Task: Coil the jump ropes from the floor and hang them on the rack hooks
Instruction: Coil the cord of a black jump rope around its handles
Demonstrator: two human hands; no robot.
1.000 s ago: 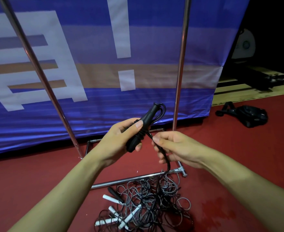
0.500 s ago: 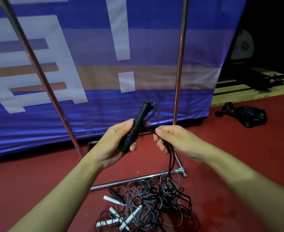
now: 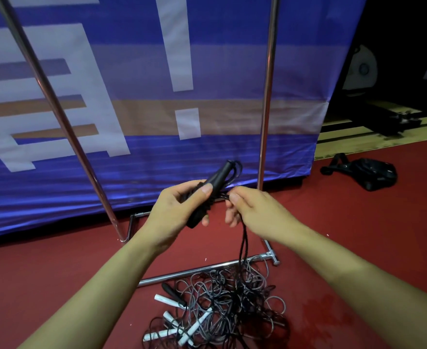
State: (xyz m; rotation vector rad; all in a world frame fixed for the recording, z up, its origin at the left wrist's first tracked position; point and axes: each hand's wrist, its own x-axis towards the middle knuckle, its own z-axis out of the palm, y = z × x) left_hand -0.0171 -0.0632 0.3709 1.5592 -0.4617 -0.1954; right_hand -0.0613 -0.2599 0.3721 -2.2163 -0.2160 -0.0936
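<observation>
The left hand [image 3: 176, 210] grips black handles [image 3: 213, 181]; the right hand [image 3: 254, 210] pinches the black cord [image 3: 243, 244] beside them. It hangs to the tangled ropes [image 3: 222, 306] on the red floor [image 3: 358, 235].

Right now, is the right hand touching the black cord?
Touching. The head view shows the right hand pinching the black cord between thumb and fingers, beside the handle.

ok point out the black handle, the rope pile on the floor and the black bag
black handle [image 3: 216, 181], head view, upper shaft
rope pile [image 3: 222, 301], head view, tangled middle
black bag [image 3: 373, 172], head view, main body
</observation>
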